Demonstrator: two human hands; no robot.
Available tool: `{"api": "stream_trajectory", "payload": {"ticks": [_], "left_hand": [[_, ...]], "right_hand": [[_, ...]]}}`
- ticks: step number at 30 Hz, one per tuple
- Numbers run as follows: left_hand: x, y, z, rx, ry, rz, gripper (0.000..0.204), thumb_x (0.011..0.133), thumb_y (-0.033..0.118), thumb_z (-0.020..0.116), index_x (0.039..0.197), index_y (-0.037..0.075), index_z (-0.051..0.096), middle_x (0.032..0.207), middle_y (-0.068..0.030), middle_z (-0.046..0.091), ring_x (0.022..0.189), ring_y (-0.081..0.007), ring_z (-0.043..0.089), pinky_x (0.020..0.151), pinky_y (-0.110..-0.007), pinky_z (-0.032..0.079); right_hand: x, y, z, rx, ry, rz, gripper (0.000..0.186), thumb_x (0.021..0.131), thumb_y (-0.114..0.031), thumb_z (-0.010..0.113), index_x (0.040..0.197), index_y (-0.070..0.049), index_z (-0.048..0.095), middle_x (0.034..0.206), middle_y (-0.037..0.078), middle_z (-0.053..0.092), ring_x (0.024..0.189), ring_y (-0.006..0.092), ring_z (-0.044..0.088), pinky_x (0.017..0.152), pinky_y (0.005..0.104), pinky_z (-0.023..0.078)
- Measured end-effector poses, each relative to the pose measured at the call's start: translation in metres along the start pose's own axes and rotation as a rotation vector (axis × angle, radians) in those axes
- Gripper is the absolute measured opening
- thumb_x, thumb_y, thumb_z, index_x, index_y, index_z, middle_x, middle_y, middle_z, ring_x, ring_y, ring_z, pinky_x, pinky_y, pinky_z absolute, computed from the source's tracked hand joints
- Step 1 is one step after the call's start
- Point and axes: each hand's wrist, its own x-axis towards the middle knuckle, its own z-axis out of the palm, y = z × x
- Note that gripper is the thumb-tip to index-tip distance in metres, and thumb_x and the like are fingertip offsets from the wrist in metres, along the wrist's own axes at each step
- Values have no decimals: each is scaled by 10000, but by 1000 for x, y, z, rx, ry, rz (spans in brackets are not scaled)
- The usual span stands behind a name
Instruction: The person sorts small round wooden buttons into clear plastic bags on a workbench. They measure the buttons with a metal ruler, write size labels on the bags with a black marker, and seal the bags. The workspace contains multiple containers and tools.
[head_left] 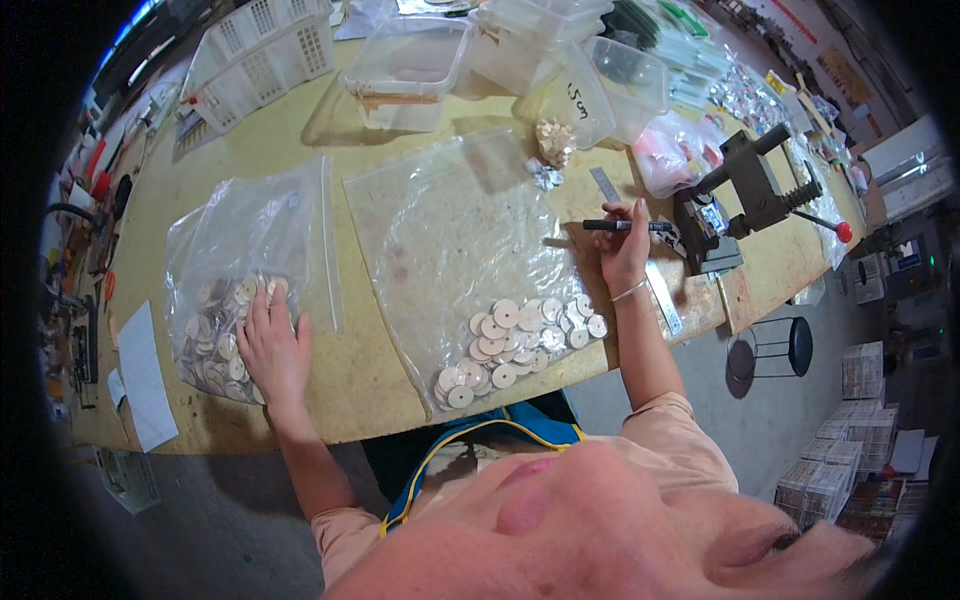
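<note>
My left hand lies with its fingers apart on a clear plastic bag full of pale round discs with centre holes. My right hand grips a black marker pen, held level above the table's right part. Between my hands a second, wider clear bag lies flat, with a pile of similar discs along its lower end. A steel rule lies just right of my right wrist, and a shorter metal strip lies beyond my right hand.
A black hand press with a red-knobbed lever stands at right. Plastic boxes, a white crate and a small bag of pale pieces line the back. Paper lies at left. A stool stands beyond the table's edge.
</note>
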Motion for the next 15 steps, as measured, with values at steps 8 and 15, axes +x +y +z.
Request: {"api": "stream_trajectory", "payload": {"ticks": [8,15], "left_hand": [[0,-1,0,-9,9,8,588,915,309,682,1451,138,510,1496,-109,490,1376,-292,465,1174,-483,302],[1,0,0,2,7,6,582,916,308,680,1448,140,512,1495,-107,491,1378,-291,464,1171,-484,308]], "right_hand": [[2,1,-5,19,-40,14,557,1040,-540,473,956,-20,657,577,1,416,483,135,408,492,300,357],[4,3,-7,53,-71,-2,533,1048,-496,482,938,-10,668,588,3,428,487,133,410,478,296,369]]}}
